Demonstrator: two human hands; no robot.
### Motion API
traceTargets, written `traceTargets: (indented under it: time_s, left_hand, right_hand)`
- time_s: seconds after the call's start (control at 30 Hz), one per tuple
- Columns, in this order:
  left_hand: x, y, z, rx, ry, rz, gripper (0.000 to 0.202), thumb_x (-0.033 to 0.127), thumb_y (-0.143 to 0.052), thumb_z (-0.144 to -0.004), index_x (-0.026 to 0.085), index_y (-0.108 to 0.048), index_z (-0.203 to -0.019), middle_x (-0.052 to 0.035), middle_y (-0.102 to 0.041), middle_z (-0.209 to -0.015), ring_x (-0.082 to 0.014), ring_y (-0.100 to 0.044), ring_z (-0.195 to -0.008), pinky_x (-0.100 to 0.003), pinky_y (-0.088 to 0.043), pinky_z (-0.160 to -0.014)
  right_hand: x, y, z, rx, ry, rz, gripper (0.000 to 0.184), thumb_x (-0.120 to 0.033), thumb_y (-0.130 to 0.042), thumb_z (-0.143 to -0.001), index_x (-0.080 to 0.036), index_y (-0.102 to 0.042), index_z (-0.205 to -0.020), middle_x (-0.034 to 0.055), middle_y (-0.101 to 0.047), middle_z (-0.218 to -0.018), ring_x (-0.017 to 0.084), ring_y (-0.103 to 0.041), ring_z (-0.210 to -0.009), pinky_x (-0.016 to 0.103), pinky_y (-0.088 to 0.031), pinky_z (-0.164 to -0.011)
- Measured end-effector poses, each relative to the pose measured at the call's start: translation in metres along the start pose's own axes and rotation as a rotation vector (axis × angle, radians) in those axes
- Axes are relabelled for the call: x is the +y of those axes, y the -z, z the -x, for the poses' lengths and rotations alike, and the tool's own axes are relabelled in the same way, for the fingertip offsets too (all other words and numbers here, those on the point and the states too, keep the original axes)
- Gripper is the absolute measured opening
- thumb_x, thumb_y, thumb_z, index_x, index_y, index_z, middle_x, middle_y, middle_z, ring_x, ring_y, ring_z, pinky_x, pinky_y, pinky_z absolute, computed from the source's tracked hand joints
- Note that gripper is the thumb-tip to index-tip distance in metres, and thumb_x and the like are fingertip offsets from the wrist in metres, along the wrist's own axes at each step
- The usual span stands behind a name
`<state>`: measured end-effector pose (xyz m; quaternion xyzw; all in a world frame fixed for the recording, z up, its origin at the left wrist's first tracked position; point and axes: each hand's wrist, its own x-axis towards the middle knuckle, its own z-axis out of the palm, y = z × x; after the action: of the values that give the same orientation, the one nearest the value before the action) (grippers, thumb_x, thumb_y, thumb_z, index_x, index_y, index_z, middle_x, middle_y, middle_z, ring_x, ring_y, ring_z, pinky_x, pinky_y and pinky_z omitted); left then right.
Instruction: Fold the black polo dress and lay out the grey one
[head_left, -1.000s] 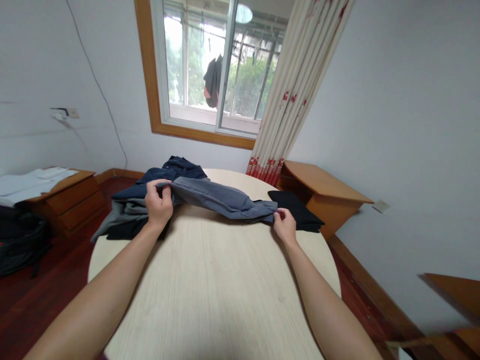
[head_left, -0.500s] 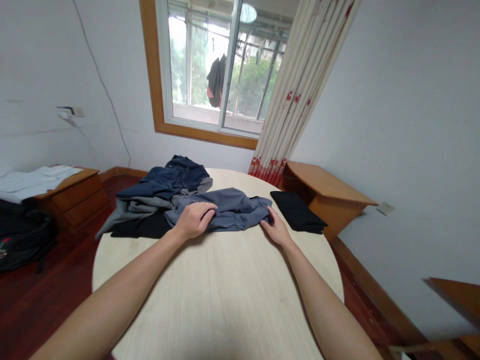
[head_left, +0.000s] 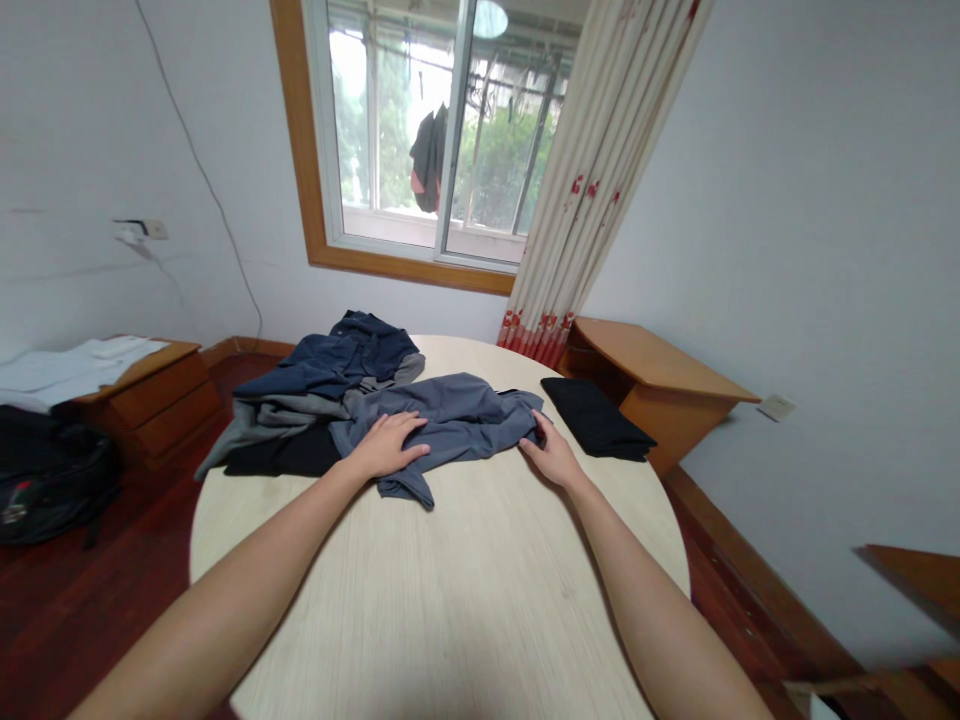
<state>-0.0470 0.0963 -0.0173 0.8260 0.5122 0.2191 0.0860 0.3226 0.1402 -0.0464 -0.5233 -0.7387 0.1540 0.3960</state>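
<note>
A crumpled blue-grey garment (head_left: 457,420) lies on the round light-wood table (head_left: 450,590). My left hand (head_left: 390,445) rests flat on its near left part, fingers stretched out. My right hand (head_left: 550,455) touches the garment's right edge, thumb and fingers closed on the cloth there. Behind the garment, at the table's far left, sits a heap of dark blue, grey and black clothes (head_left: 315,390). A folded black garment (head_left: 596,420) lies at the table's right edge.
A wooden corner desk (head_left: 652,375) stands beyond the table on the right, by a flowered curtain (head_left: 592,170). A low wooden drawer unit (head_left: 150,390) with white cloth on top and a black bag (head_left: 45,480) are on the left.
The garment, held up stretched between both hands a second ago, now lies on the table. My left hand moved right and opened flat on it; my right hand stays at its right edge.
</note>
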Motion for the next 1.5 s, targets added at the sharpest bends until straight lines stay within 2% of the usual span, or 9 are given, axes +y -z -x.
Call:
traceTargets:
  time_s: [0.6,0.77,0.87,0.93,1.0,1.07,1.2,1.37,1.5]
  left_hand:
    - [0.024,0.014,0.001,-0.117,0.002,-0.034,0.023,0.029,-0.068,-0.079,0.023,-0.073,-0.101,-0.0083,-0.074,-0.101,-0.0277,-0.069,-0.094,-0.036,-0.053,-0.082]
    - [0.037,0.043,0.015,-0.704,0.025,0.342,0.045,0.047,-0.077,-0.070,0.026,-0.070,-0.109,-0.0017,-0.072,-0.083,-0.0229,-0.070,-0.073,-0.030,-0.055,-0.061]
    - [0.051,0.063,0.022,-1.221,0.031,0.760,0.072,0.065,-0.081,-0.062,0.030,-0.064,-0.123,-0.0031,-0.073,-0.098,-0.0276,-0.073,-0.083,-0.036,-0.059,-0.063]
    - [0.060,0.068,0.021,-1.345,0.006,0.949,0.089,0.071,-0.084,-0.053,0.029,-0.061,-0.127,-0.0072,-0.071,-0.110,-0.0325,-0.073,-0.091,-0.041,-0.060,-0.067]
    - [0.065,0.064,0.016,-1.148,-0.041,1.095,0.098,0.078,-0.081,-0.048,0.025,-0.059,-0.127,-0.0118,-0.071,-0.113,-0.0339,-0.073,-0.091,-0.040,-0.060,-0.064]
    - [0.063,0.052,0.009,-0.675,-0.027,1.136,0.091,0.083,-0.073,-0.057,0.022,-0.059,-0.123,-0.0135,-0.071,-0.109,-0.0303,-0.073,-0.086,-0.036,-0.058,-0.061]
    - [0.047,0.022,0.001,0.094,-0.018,0.678,0.057,0.068,-0.063,-0.080,0.019,-0.066,-0.110,-0.0137,-0.070,-0.109,-0.0292,-0.067,-0.101,-0.045,-0.054,-0.086]
    - [0.038,0.006,0.002,0.173,-0.097,0.175,0.075,0.055,-0.082,-0.068,0.024,-0.059,-0.132,-0.0160,-0.049,-0.146,-0.0408,-0.043,-0.132,-0.061,-0.038,-0.103]
    - [0.046,0.009,0.002,0.267,-0.089,0.199,0.057,0.048,-0.076,-0.078,0.020,-0.060,-0.125,-0.0123,-0.063,-0.126,-0.0295,-0.059,-0.113,-0.044,-0.049,-0.094]
  right_hand:
    - [0.000,0.001,0.001,-0.035,0.056,-0.017,0.067,-0.041,-0.065,-0.082,-0.018,-0.049,-0.142,0.0153,-0.055,-0.142,0.030,-0.053,-0.130,0.049,-0.038,-0.112]
    - [-0.001,-0.002,0.002,-0.053,0.024,-0.030,0.064,-0.038,-0.065,-0.081,-0.019,-0.052,-0.140,0.0149,-0.061,-0.134,0.028,-0.060,-0.120,0.049,-0.044,-0.106]
    - [-0.006,-0.004,0.002,-0.080,0.015,-0.032,0.061,-0.035,-0.065,-0.081,-0.018,-0.054,-0.139,0.0138,-0.067,-0.124,0.027,-0.064,-0.112,0.047,-0.047,-0.103]
    - [-0.009,-0.005,0.002,-0.085,0.033,-0.035,0.058,-0.033,-0.064,-0.081,-0.019,-0.056,-0.136,0.0135,-0.067,-0.123,0.027,-0.064,-0.112,0.047,-0.048,-0.102]
    - [-0.012,-0.005,0.002,-0.085,0.058,-0.040,0.054,-0.033,-0.064,-0.081,-0.020,-0.060,-0.133,0.0138,-0.066,-0.126,0.028,-0.064,-0.113,0.048,-0.048,-0.102]
    - [-0.014,-0.004,0.002,-0.085,0.081,-0.034,0.048,-0.033,-0.063,-0.082,-0.020,-0.063,-0.129,0.0133,-0.067,-0.126,0.028,-0.064,-0.112,0.048,-0.048,-0.102]
    - [-0.016,-0.003,0.002,-0.087,0.097,0.009,0.039,-0.031,-0.062,-0.081,-0.021,-0.070,-0.118,0.0108,-0.070,-0.115,0.026,-0.065,-0.106,0.046,-0.049,-0.099]
    - [-0.017,-0.002,0.003,-0.092,0.094,0.001,0.037,-0.029,-0.062,-0.082,-0.020,-0.071,-0.116,0.0104,-0.070,-0.114,0.025,-0.065,-0.105,0.044,-0.050,-0.097]
    - [-0.018,-0.002,0.003,-0.093,0.097,-0.017,0.035,-0.030,-0.063,-0.082,-0.021,-0.071,-0.115,0.0095,-0.071,-0.115,0.025,-0.065,-0.106,0.044,-0.050,-0.098]
